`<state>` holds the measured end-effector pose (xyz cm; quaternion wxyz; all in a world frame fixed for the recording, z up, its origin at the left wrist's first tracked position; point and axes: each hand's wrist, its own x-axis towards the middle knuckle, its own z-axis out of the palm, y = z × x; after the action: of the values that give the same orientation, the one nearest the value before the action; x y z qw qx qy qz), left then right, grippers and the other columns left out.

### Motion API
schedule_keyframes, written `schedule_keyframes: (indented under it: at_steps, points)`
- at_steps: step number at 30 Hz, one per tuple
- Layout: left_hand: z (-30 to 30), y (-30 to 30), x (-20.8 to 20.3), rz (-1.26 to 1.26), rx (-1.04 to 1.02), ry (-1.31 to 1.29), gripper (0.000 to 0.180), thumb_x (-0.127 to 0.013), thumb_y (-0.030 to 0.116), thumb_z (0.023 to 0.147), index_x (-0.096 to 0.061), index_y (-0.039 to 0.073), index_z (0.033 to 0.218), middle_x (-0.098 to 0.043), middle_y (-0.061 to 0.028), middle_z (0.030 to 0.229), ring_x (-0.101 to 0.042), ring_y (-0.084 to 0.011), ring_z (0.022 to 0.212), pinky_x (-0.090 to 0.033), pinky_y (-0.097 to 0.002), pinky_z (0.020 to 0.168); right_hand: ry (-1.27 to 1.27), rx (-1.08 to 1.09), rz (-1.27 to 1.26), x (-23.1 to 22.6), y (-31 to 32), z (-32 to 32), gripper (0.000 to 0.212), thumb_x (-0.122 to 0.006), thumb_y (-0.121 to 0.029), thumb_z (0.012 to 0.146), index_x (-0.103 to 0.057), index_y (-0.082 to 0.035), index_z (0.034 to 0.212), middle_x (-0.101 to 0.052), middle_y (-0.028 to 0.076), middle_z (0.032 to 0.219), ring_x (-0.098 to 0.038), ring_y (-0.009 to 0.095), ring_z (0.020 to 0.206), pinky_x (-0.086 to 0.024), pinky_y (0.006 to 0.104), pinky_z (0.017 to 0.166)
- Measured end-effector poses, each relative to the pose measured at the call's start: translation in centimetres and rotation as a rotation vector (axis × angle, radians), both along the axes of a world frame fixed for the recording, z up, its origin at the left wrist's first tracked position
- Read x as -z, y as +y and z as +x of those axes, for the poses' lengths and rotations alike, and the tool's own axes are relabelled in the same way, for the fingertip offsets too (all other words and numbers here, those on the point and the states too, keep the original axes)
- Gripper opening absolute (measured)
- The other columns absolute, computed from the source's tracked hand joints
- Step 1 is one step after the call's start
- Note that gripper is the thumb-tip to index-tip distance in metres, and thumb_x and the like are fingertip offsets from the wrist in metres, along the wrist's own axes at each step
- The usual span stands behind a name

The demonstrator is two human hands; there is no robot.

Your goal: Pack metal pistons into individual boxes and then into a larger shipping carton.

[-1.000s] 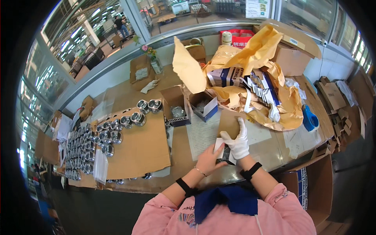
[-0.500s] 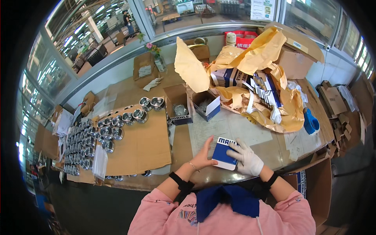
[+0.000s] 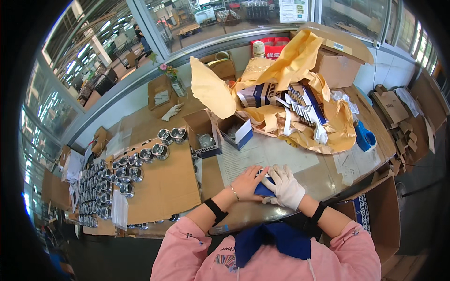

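Head view: the blue box (image 3: 265,189) sits between the person's two hands, close to the near edge of the table (image 3: 328,180). The bare left hand (image 3: 247,185) lies spread over the box's left side; the gloved right hand (image 3: 285,188) bends its fingers across the right side, the two nearly meeting on top. Whether the box touches the table, I cannot tell.

Right of the box, glossy tabletop gives room as far as the blue tape roll (image 3: 364,136). Left of it, a narrower strip runs to the edge of a cardboard sheet (image 3: 173,180), where metal parts (image 3: 123,174) stand in rows. Beyond the box lies a printed sheet (image 3: 290,157), bounded farther off by open cartons (image 3: 206,152) to the left and crumpled brown paper (image 3: 337,133) to the right. Lower right of the box, past the table's edge, gapes a large carton (image 3: 384,215).

Bold white lettering on dark blue marks the left open carton, and similar bands show on the large carton. The printed sheet's fine lines are too small to read; fingers cover most of the box's white marking.
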<state>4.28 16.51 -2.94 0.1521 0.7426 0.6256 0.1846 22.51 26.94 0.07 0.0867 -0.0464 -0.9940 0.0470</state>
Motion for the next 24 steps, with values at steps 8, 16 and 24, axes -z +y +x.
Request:
schedule_keyframes:
  at_steps: [8, 16, 24]
  points:
    - [-0.9, 1.0, 1.0, 0.128, -0.158, 0.080, 0.108, -0.075, 0.046, 0.059, -0.018, -0.002, 0.137, -0.027, -0.0243, 0.135, -0.025, -0.0409, 0.126, -0.020, -0.0482, 0.105, -0.044, 0.050, 0.010, -1.0, -0.5, -1.9, 0.083, -0.065, -0.051, 0.068, -0.033, -0.013, 0.134, -0.038, 0.023, 0.128, -0.035, 0.038, 0.121, -0.022, 0.0573, 0.099]
    - [-9.3, 7.9, -1.6, -0.051, -0.763, -0.140, 0.055, -0.057, 0.028, 0.081, -0.041, 0.005, 0.128, -0.056, -0.0241, 0.110, -0.054, -0.0362, 0.104, -0.043, -0.0414, 0.089, -0.292, 0.305, -0.183, -4.0, 1.6, 0.6, 0.082, -0.072, -0.039, 0.061, -0.033, -0.024, 0.132, -0.046, 0.017, 0.114, -0.044, 0.034, 0.110, -0.029, 0.0492, 0.096]
    - [4.4, 3.1, -1.2, -0.072, -0.563, -0.038, 0.035, -0.046, 0.018, 0.080, -0.049, 0.002, 0.111, -0.062, -0.0189, 0.077, -0.061, -0.0367, 0.065, -0.049, -0.0463, 0.060, 0.239, 0.105, -0.172, -4.4, 3.2, 0.8, 0.042, -0.056, -0.042, 0.080, -0.057, -0.017, 0.114, -0.038, 0.027, 0.126, -0.040, 0.045, 0.114, -0.029, 0.0516, 0.097]
